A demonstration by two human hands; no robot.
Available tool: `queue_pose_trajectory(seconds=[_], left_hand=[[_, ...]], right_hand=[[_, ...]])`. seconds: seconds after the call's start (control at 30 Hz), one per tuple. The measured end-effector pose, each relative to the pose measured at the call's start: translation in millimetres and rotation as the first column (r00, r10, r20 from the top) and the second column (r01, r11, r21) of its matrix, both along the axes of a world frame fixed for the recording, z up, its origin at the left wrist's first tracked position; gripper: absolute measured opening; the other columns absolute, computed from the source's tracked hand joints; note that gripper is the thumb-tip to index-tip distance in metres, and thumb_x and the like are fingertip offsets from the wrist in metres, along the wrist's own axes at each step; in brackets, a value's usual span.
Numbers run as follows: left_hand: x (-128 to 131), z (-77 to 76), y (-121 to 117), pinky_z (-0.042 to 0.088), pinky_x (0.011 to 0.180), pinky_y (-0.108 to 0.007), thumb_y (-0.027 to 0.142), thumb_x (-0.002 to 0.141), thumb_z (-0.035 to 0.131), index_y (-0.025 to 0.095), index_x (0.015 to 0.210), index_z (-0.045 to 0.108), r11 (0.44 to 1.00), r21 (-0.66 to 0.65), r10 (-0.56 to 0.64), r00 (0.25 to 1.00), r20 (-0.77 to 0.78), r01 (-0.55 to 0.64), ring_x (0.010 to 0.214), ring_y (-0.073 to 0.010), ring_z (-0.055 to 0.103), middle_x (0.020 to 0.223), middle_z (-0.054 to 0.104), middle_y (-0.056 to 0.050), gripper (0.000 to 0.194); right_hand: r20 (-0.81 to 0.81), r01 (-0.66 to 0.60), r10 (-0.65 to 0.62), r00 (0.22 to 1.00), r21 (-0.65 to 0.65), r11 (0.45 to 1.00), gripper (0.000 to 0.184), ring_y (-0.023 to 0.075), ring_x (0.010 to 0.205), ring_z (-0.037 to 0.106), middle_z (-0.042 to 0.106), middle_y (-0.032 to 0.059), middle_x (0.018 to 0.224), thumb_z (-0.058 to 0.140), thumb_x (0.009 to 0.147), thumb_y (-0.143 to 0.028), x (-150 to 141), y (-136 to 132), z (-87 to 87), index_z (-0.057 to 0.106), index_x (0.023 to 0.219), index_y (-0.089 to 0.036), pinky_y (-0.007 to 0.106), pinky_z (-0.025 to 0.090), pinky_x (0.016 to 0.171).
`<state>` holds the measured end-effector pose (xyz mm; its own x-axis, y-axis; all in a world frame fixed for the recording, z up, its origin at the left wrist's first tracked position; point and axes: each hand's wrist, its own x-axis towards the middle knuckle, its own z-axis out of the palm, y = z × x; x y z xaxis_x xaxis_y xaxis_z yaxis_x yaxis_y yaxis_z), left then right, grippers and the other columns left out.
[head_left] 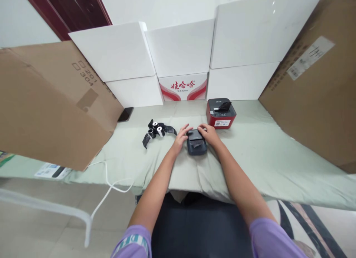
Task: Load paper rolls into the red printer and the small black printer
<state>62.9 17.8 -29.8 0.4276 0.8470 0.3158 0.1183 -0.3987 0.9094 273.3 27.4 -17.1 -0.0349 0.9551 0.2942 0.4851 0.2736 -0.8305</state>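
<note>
A small dark portable printer (197,146) lies on the cloth in front of me, with a black strip showing in its slot. My left hand (182,136) rests against its left side, fingers stretched out and apart. At the printer's top right corner, my right hand (208,133) has its fingers bent over the edge; its fingertips are partly hidden. Left of my hands lie several small rolls (159,130), black outside with white cores, two with loose black tails. Behind my right hand stands a red and black printer (219,118) with a black piece sticking out of its top.
White boxes (180,46) line the back of the table. Large brown cardboard boxes stand at the left (55,102) and the right (319,91). A dark phone (125,114) lies by the left box. A white cable (107,172) hangs over the front edge.
</note>
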Motion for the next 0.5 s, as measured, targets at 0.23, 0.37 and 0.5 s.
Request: queue_pose_trajectory(seconds=[0.23,0.37,0.5], left_hand=[[3.8,-6.1,3.5,0.026,0.125,-0.043,0.040,0.088,0.063,0.024,0.145,0.053,0.990,-0.142,-0.011,1.000,0.017,0.013,0.146,-0.0276,0.041,0.155,0.049,-0.009,0.060],[2.2,-6.0,5.3,0.029,0.124,-0.044,0.045,0.086,0.067,0.022,0.148,0.050,0.981,-0.184,-0.054,0.996,0.071,0.066,0.146,-0.0287,0.042,0.156,0.047,-0.012,0.067],[2.7,-8.1,10.3,0.032,0.123,-0.047,0.045,0.083,0.072,0.022,0.147,0.052,0.973,-0.190,-0.105,0.986,0.133,0.129,0.144,-0.0306,0.045,0.154,0.049,-0.013,0.071]], right_hand=[[-0.268,-0.358,0.270,0.925,-0.370,0.857,0.046,0.0127,0.041,0.047,0.057,-0.0052,0.052,0.066,0.080,-0.040,17.8,-4.0,11.6,0.064,0.119,-0.017,0.025,0.034,0.043],[-0.346,-0.411,0.273,0.898,-0.430,0.804,0.056,0.0127,0.037,0.046,0.049,-0.0092,0.044,0.069,0.078,-0.042,19.1,-10.8,17.0,0.058,0.127,-0.017,0.023,0.031,0.038],[-0.368,-0.408,0.265,0.891,-0.396,0.822,0.051,0.0093,0.038,0.046,0.059,-0.0070,0.060,0.072,0.076,-0.038,17.6,-15.4,22.4,0.058,0.121,-0.019,0.022,0.033,0.038]])
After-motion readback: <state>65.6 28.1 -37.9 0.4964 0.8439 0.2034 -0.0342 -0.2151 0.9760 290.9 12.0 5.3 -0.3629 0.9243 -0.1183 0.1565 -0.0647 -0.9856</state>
